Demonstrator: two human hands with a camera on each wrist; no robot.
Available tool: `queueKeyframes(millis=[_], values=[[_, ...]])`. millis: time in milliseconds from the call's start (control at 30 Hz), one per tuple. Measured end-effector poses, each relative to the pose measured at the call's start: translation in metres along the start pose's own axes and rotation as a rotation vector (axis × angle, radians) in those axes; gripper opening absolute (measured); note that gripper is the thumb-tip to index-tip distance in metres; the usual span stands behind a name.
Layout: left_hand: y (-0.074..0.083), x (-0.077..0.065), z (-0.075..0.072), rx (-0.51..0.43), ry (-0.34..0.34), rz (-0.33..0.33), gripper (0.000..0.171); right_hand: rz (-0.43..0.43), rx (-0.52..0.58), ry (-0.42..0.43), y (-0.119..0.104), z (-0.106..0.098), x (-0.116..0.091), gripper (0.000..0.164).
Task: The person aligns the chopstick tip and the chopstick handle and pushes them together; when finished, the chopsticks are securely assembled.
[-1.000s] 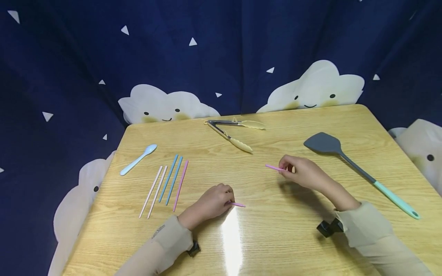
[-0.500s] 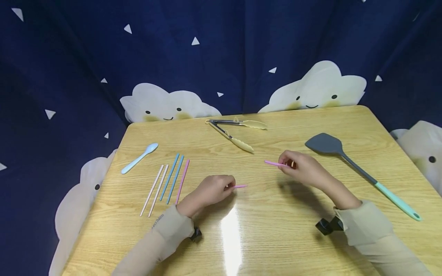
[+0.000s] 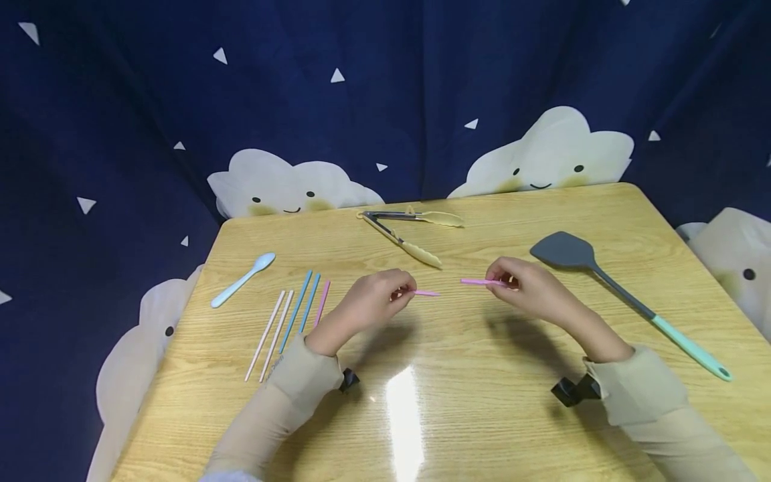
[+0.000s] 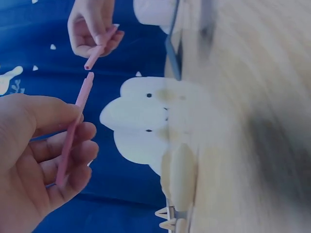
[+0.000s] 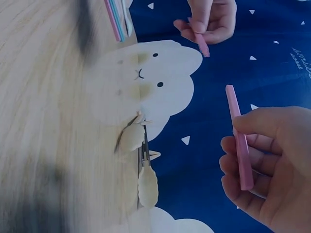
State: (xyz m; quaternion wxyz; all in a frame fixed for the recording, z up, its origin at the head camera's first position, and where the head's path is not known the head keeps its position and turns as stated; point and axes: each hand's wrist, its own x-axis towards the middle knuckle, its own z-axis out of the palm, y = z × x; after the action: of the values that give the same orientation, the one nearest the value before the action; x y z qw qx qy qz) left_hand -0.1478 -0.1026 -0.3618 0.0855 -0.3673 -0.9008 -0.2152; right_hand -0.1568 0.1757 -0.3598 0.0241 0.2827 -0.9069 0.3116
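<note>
My left hand (image 3: 379, 298) pinches a short pink stick (image 4: 73, 128) between thumb and fingers. This stick's far end steps down to a narrower tip in the left wrist view. Facing it, my right hand (image 3: 530, 288) pinches a second pink stick (image 5: 240, 141), whose near end shows a small dark hole in the left wrist view. Both sticks are held above the table, roughly in line, with a small gap between their ends. Beside my left forearm lie a pink stick (image 3: 323, 298), two blue sticks (image 3: 296, 311) and two white sticks (image 3: 265, 335), partly covered by the arm.
A pale blue spoon (image 3: 243, 280) lies at the left of the wooden table (image 3: 482, 415). Yellow-tipped tongs (image 3: 391, 231) lie spread at the back. On the right is a grey spatula (image 3: 623, 291) with a mint handle. A dark blue curtain (image 3: 397, 100) hangs behind.
My left hand has risen and moved away from me with its pink stick, closer to the other stick. The right hand has shifted slightly away from me, its stick now nearly level.
</note>
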Motion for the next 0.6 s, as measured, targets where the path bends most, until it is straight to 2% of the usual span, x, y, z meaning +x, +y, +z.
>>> queueKeyframes(millis=[200, 400, 600], values=[[0.002, 0.008, -0.005, -0.021, 0.128, 0.077, 0.003, -0.036, -0.001, 0.034, -0.002, -0.005, 0.002, 0.009], [0.003, 0.013, -0.01, -0.053, 0.175, 0.032, 0.004, -0.061, 0.012, 0.073, -0.003, -0.011, 0.003, 0.012], [0.005, 0.018, -0.016, -0.172, 0.2, 0.012, 0.004, -0.045, 0.082, 0.104, -0.007, -0.018, 0.005, 0.01]])
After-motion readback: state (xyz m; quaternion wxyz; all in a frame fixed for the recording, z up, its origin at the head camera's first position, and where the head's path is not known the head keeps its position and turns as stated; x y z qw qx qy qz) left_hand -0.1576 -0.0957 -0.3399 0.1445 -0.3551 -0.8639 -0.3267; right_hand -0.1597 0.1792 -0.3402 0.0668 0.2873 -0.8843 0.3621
